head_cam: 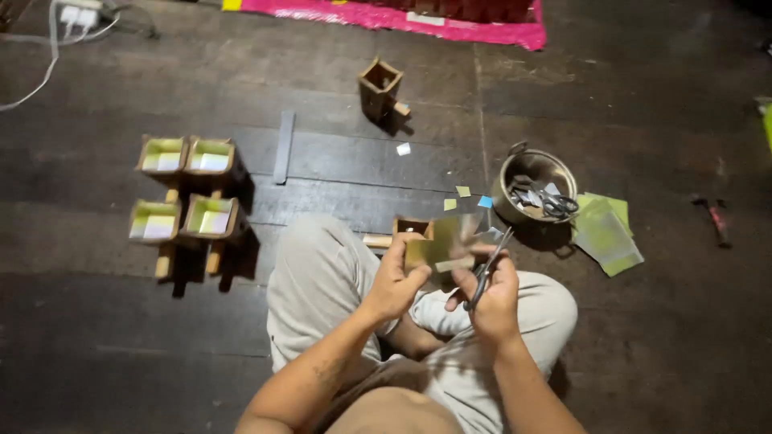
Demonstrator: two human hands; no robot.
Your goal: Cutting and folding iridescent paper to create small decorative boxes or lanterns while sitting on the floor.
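Dark plank floor [121, 321], dim light; a person sits cross-legged on it, seen from above.

Gold-green foil sheet [438, 245] held up over the lap, between the knees. Left hand [396, 281] pinches its left edge, fingers clamped on the sheet, probably to keep it taut and steady. Right hand [494, 297] grips scissors [486, 269], fingers closed through the handles, blades pointing up and away at the sheet's right edge. Whether the blades are parted I cannot tell; motion blur smears them.

Just behind the sheet, a small wooden box on a stick [406, 227] stands on the floor, mostly hidden by it. Paper scraps [462, 193] lie just beyond. To the right, a metal pot [535, 173] holds offcuts and a second pair of scissors; stacked green sheets [607, 233] lie beside it, within arm's reach. Four lined boxes [186, 189] sit in a tidy square toward the floor's left side, one unlined box [379, 84] apart farther out. A pink mat [402, 16] is cut off by the top edge; a small tool [716, 219] far right is hard to identify.
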